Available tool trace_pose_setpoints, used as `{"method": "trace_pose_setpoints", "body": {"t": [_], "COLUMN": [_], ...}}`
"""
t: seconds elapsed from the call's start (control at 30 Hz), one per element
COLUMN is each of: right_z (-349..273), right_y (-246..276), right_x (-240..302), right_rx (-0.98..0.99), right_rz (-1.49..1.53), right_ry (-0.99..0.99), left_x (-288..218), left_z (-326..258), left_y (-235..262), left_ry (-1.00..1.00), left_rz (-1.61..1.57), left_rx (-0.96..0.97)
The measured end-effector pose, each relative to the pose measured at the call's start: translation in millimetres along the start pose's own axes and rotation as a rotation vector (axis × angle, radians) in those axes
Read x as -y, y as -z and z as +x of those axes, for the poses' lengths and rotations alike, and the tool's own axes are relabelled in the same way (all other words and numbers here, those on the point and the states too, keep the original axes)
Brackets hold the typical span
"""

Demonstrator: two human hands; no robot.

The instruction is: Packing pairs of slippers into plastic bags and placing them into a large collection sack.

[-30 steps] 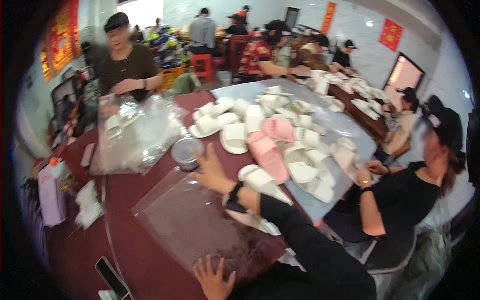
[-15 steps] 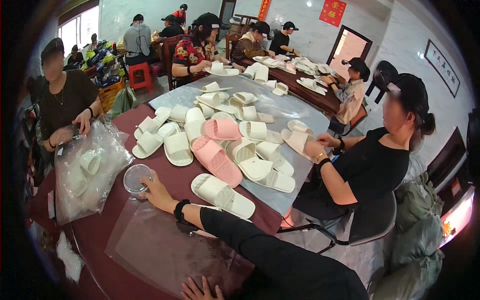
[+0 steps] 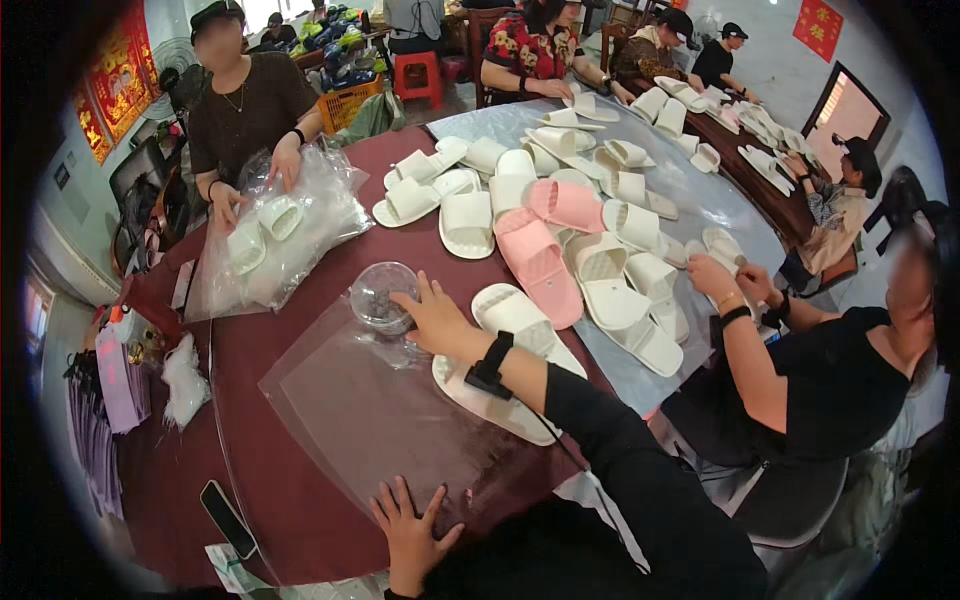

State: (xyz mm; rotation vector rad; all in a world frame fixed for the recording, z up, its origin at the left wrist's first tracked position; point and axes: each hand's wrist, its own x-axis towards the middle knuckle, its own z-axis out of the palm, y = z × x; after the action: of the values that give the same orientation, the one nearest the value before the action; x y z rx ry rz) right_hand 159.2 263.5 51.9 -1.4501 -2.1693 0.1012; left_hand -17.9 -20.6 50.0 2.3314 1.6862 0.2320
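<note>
My right hand (image 3: 445, 318) reaches across to a clear round plastic tub (image 3: 375, 318), its fingers closed at the tub's right rim. Small greyish contents, too small to make out, lie inside. Below it a large clear plastic bag (image 3: 350, 400) is spread flat on the dark red table. My left hand (image 3: 415, 535) rests near the bag's lower edge, fingers spread and holding nothing. Beside and under my right wrist lie two white slippers; the upper one (image 3: 520, 315) is partly hidden by my forearm.
White slippers (image 3: 467, 222) and pink slippers (image 3: 537, 265) pile up beyond my right hand. Across the table, a person in brown handles a clear bag (image 3: 325, 225) with white slippers in it. At right, another person's hands (image 3: 718, 285) hold a slipper. A phone (image 3: 228, 518) lies at lower left.
The view has turned left, so the scene sits further right and the phone has come into view. My right hand stays at the tub; more of my left hand shows.
</note>
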Motion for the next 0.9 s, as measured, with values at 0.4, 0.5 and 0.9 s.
{"method": "trace_pose_setpoints", "body": {"t": [0.4,0.5,0.9], "right_z": [-149,-134,-152], "right_y": [75,57,75], "right_x": [-80,-69,-43], "right_rx": [0.266,0.341,0.381], "right_rz": [0.213,0.104,0.517], "right_ry": [0.06,0.086,0.04], "left_x": [-26,-16,-34], "left_z": [-10,-8,-14], "left_y": [-14,-20,-10], "left_ry": [-0.097,-0.105,-0.208], "left_rz": [0.027,0.036,0.065], "left_rx": [-0.09,-0.127,-0.14]}}
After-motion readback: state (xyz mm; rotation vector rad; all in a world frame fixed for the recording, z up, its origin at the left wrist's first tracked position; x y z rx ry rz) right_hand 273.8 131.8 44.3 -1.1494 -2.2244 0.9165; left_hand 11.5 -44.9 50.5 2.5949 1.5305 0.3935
